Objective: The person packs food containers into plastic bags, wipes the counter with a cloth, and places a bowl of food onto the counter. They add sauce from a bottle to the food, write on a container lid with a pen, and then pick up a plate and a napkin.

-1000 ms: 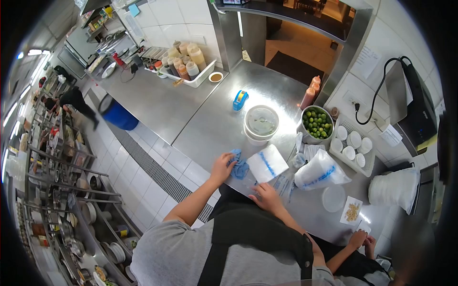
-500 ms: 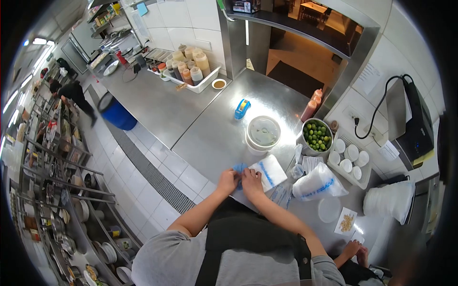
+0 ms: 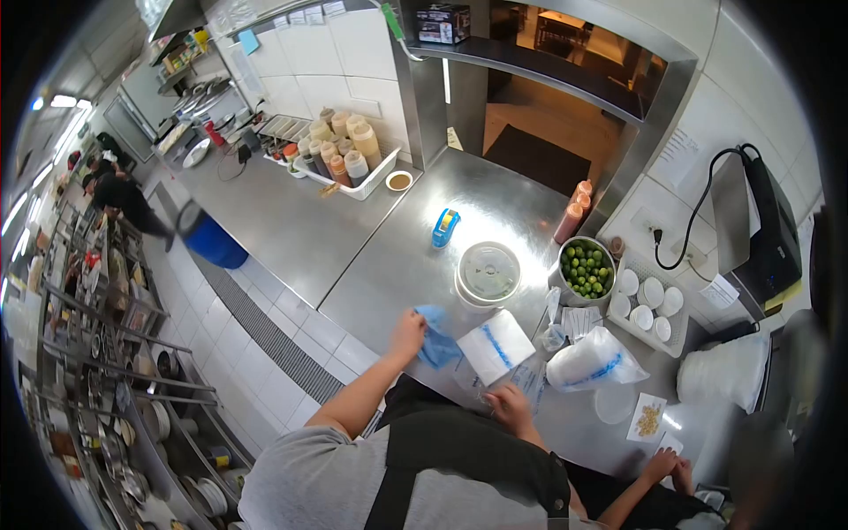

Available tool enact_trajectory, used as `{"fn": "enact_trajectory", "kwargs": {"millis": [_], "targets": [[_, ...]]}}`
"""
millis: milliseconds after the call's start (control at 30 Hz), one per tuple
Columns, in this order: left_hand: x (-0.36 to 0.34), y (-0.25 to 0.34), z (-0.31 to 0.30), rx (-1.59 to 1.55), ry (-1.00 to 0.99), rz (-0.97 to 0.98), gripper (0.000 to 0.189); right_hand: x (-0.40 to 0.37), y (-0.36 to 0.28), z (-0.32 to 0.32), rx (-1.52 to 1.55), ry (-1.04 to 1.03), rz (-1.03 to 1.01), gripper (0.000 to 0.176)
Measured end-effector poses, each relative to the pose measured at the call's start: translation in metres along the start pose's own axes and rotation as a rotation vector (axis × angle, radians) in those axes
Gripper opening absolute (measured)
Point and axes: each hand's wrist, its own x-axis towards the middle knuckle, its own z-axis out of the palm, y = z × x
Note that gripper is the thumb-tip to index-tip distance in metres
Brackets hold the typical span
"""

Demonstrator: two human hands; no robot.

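My left hand (image 3: pixel 408 334) is closed on a crumpled blue cloth (image 3: pixel 435 339) that hangs over the near edge of the steel counter. Just right of it lies a white packet with blue print (image 3: pixel 495 350), with clear printed plastic partly under it. My right hand (image 3: pixel 512 412) is below the packet, close to the plastic. Its fingers are curled together; whatever is between them, if anything, is too small to make out. Behind the packet stands a lidded white tub (image 3: pixel 488 272), and beyond that a blue tape dispenser (image 3: pixel 446 228).
On the right are a pot of green limes (image 3: pixel 586 268), a basket of white cups (image 3: pixel 649 305) and a plastic-wrapped white stack (image 3: pixel 587 360). A co-worker's hands (image 3: pixel 669 468) are at lower right. Sauce bottles (image 3: pixel 349 150) fill a white basket at the back left.
My hands have parted: the left moved left with the blue cloth, which now hangs spread out, and the right dropped down and right. The white packet has shifted slightly.
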Motion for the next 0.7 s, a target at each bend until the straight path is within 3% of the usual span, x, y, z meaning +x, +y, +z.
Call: {"fn": "enact_trajectory", "kwargs": {"millis": [33,67,100,133,167,200,233,267,300,333,367,433,567,700], "targets": [[0.014,-0.016,-0.004,0.009,0.025,-0.005,0.008,-0.031,0.004,-0.011,-0.037,0.058,0.109,0.010],[0.029,-0.034,-0.007,0.018,0.018,0.010,0.008,-0.056,0.000,-0.020,-0.096,0.264,0.123,0.009],[0.044,-0.053,-0.012,0.028,0.014,0.026,0.008,-0.098,0.011,-0.019,-0.100,0.430,0.389,0.009],[0.059,-0.067,-0.020,0.041,0.008,0.043,0.008,-0.128,0.023,-0.020,-0.361,0.685,0.463,0.011],[0.075,-0.073,-0.032,-0.020,0.016,0.034,0.009,-0.151,0.014,-0.029,-0.277,0.916,0.668,0.012],[0.089,-0.075,-0.046,-0.081,0.019,0.024,0.010,-0.175,0.031,-0.027,-0.237,1.315,0.578,0.013],[0.103,-0.076,-0.058,-0.144,0.017,0.012,0.011,-0.214,0.034,-0.043,-0.473,1.334,0.666,0.015],[0.117,-0.077,-0.067,-0.213,-0.011,-0.037,0.012,-0.253,0.056,-0.046,-0.463,1.689,0.775,0.023],[0.134,-0.077,-0.075,-0.283,-0.037,-0.088,0.014,-0.244,0.018,-0.061,-0.053,2.002,1.086,0.036],[0.151,-0.076,-0.082,-0.354,-0.060,-0.140,0.015,-0.285,0.028,-0.066,0.180,2.256,1.018,0.032],[0.170,-0.074,-0.089,-0.381,-0.062,-0.111,0.015,-0.367,0.065,-0.070,0.258,2.293,1.018,0.021],[0.204,-0.070,-0.097,-0.437,-0.066,-0.057,0.015,-0.365,0.023,-0.096,0.289,2.481,0.706,0.019],[0.246,-0.025,-0.120,-0.472,-0.120,0.060,0.015,-0.360,-0.032,-0.109,0.257,2.475,0.232,0.022],[0.253,-0.022,-0.122,-0.468,-0.203,0.202,0.015,-0.290,-0.084,-0.046,0.131,2.424,0.454,0.021]]}}
